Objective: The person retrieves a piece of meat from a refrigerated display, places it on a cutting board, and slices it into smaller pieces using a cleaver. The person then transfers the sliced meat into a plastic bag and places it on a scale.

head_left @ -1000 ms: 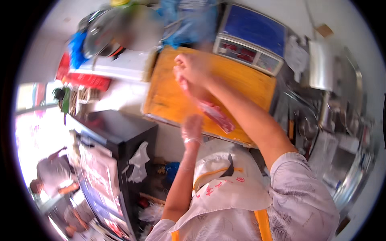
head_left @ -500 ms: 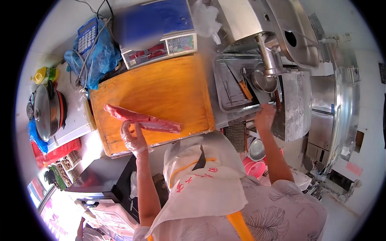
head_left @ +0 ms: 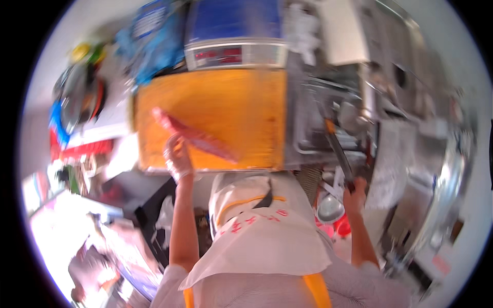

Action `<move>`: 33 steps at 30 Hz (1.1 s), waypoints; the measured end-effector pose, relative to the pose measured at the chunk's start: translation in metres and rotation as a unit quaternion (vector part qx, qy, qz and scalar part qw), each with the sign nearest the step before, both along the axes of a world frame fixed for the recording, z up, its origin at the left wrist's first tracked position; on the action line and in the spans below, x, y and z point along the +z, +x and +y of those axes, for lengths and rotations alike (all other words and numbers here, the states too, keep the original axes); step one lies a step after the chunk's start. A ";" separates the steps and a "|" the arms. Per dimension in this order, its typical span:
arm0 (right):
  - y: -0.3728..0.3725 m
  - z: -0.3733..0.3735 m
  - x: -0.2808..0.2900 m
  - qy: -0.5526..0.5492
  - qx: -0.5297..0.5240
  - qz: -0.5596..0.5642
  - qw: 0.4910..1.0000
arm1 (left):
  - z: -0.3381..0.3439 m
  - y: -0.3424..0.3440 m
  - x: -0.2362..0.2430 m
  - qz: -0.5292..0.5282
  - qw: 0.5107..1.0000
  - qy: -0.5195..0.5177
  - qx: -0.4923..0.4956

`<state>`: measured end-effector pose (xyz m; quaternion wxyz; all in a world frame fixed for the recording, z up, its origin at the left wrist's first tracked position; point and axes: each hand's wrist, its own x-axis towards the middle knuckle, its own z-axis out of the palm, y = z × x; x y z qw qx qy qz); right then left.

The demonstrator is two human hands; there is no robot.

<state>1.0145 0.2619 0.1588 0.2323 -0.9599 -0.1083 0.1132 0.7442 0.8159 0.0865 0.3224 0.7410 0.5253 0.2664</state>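
On the orange-brown cutting board (head_left: 251, 113) lies a long strip of raw red meat (head_left: 197, 136), slanting from far left to near right. My left hand (head_left: 178, 156), in a clear plastic glove, is curled at the strip's near side, with thumb and fingertips on its edge. My right hand (head_left: 355, 196), off to the right beyond the counter's front edge, is closed around the dark handle of a knife (head_left: 340, 154). Its dark grey blade points away over the counter. Motion blurs its outline.
Behind the board stands a weighing scale (head_left: 236, 31) with a blue top. A metal tray (head_left: 303, 138) with tools and a steel bowl (head_left: 352, 118) sits to the right, near a steel machine (head_left: 341, 31). A lidded pan (head_left: 77, 100) is at the left.
My right hand has taken up the knife and drawn back toward my body. The whole view has turned; the meat keeps its place on the board with my left hand at it.
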 end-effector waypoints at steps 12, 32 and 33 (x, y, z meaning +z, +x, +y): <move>-0.066 0.368 0.096 0.159 0.250 0.257 0.920 | 0.039 -0.016 0.007 -0.105 0.991 0.083 0.007; -0.141 0.498 0.067 0.025 0.508 0.027 0.861 | 0.071 -0.013 -0.010 -0.160 0.982 0.022 0.094; -0.142 0.501 0.063 0.017 0.514 0.020 0.858 | 0.077 -0.016 -0.012 -0.161 0.979 0.023 0.122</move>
